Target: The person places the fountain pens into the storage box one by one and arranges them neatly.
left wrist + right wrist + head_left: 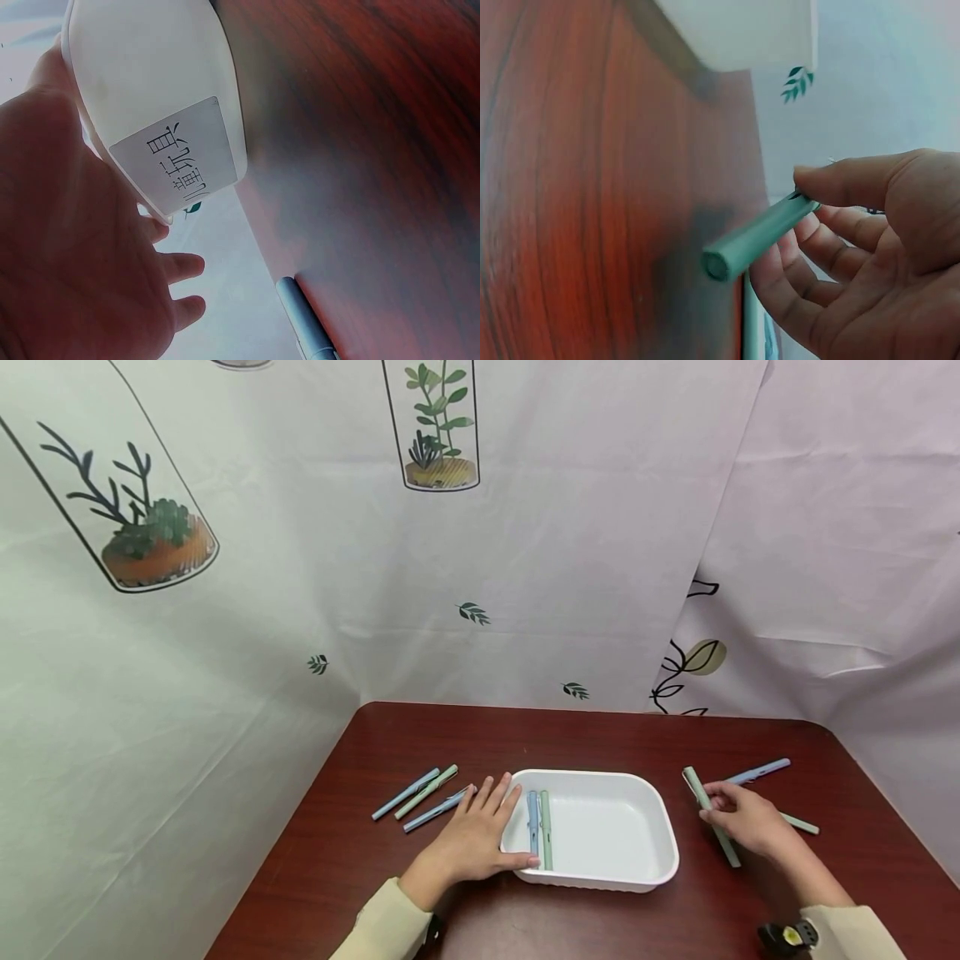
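My left hand (471,843) lies with spread, straight fingers against the left rim of a white plastic tray (600,881); its thumb reaches over the near left corner. Inside the tray, along its left side, a blue pen (533,818) and a green pen (546,835) lie side by side. To the right of the tray, my right hand (750,818) pinches another green pen (761,234) between thumb and fingers, raised off the table in the right wrist view. Beneath or beside that hand are a blue pen (761,771) and a green pen (800,823), each partly hidden by it.
Left of the tray, two blue pens (405,794) and a green pen (426,792) lie on the dark red table (330,852). A label (176,154) with printed characters is on the tray's outer wall. Patterned white cloth (570,568) hangs behind the table.
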The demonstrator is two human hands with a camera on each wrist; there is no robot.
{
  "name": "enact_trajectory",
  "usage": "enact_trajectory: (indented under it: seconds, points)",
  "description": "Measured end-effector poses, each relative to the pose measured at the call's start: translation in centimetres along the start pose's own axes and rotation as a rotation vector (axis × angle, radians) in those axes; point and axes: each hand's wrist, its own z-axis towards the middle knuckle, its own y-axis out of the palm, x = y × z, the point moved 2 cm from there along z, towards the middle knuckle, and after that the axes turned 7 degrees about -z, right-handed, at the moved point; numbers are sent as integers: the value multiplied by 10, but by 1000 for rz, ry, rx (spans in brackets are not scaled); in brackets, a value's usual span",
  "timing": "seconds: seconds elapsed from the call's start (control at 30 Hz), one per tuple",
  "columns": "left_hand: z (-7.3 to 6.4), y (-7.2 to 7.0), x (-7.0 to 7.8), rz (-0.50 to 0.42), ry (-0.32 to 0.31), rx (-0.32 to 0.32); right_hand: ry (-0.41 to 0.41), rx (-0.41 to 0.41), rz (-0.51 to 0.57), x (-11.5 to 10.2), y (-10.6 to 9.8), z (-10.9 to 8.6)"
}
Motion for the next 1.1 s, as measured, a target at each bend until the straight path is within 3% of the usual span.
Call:
enact_trajectory:
  seconds: [0.13,0.37,0.6,1.1]
  points:
    - [-1,0,0,0,-1,2,34,-36,114,-4,-1,-3]
    - [0,0,0,-4,-4,3,35,-46,194,-17,-1,-9]
    - [-1,-1,1,-9,-1,9,69,-70,357,-31,1,-12]
    - [-2,-4,3,-24,-3,17,33,-91,460,-59,10,-17]
